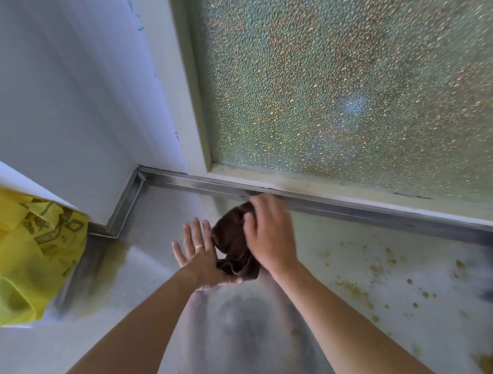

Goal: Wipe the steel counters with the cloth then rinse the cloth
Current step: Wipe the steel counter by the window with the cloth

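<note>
Cloth (233, 243): soft, limp, bunched; best gathered in the fist.
Right hand (269, 237): fingers curled, gripping cloth.
Left hand (199, 256): flat, fingers spread, touching cloth.
Counter (361, 266): spotted.

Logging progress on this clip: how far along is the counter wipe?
Partway. The steel counter near the hands looks clean. In hand: the right hand grips the brown cloth by the back rim, the left hand flat beside it. Left: yellowish spots across the counter's right side, then rinsing; no sink in view.
</note>
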A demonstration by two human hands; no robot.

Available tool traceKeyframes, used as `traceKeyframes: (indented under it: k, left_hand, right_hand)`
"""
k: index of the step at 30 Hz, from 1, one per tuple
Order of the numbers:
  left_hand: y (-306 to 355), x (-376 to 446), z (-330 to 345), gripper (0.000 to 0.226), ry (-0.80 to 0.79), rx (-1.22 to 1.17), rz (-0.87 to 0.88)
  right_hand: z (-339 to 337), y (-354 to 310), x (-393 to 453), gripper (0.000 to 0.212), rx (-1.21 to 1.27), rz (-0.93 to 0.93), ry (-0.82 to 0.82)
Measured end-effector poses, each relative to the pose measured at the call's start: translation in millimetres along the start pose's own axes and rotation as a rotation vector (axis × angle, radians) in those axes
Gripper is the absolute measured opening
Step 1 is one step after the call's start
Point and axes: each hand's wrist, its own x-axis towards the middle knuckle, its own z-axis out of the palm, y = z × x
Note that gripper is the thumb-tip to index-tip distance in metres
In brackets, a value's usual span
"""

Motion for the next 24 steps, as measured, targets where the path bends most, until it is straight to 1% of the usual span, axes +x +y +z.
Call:
traceKeyframes:
  k: [1,2,3,4,5,6,8,10,12,17,21,23,24]
  left_hand:
    - [0.6,0.0,0.7,0.166,0.025,-0.004,-0.011]
    - [1.5,-0.5,1.5,0.164,0.045,-0.005,-0.016]
    - [1.8,-1.2,1.9,0.158,0.060,-0.003,-0.012]
    - [2.3,0.0,4.5,0.149,0.081,-0.006,-0.004]
    - [2.8,0.6,6.2,0.141,0.110,-0.005,0.001]
    - [3.5,0.3,6.6,0.140,0.127,0.002,-0.002]
    - [2.9,-1.9,5.0,0.156,0.102,0.002,-0.013]
    - [0.8,-2.3,2.9,0.163,0.039,-0.004,0.017]
    - [-1.0,-1.4,2.4,0.164,0.023,0.001,0.049]
    - [-3.2,-0.9,4.9,0.166,0.055,-0.004,0.081]
    - [-6.4,-0.6,11.2,0.166,0.139,-0.028,0.106]
    - [-8.8,-3.8,17.4,0.159,0.219,-0.030,0.121]
    - [-9.1,-7.5,19.9,0.153,0.247,-0.037,0.129]
  right_hand:
    - [9.5,-7.1,-7.5,0.037,0.025,-0.057,-0.172]
    - [20.5,-14.8,-17.3,0.049,0.009,-0.056,-0.345]
    - [31.7,-19.8,-27.3,0.060,-0.038,-0.014,-0.458]
    - [43.9,-21.4,-36.3,0.067,-0.097,0.025,-0.501]
    - [52.8,-21.8,-41.5,0.069,-0.137,0.043,-0.486]
    - [57.1,-21.5,-43.1,0.068,-0.159,0.044,-0.450]
    - [58.9,-14.8,-40.7,0.061,-0.178,-0.002,-0.397]
    - [52.1,2.1,-34.4,0.057,-0.184,-0.021,-0.372]
    - [38.9,25.6,-28.2,0.055,-0.209,0.017,-0.352]
    - [5.2,86.8,-32.7,0.049,-0.250,0.094,-0.258]
    - [-9.1,114.7,-52.7,0.048,-0.273,0.233,-0.184]
    - [-17.4,125.2,-65.7,0.048,-0.295,0.283,-0.157]
    - [-21.4,129.9,-72.5,0.047,-0.299,0.324,-0.146]
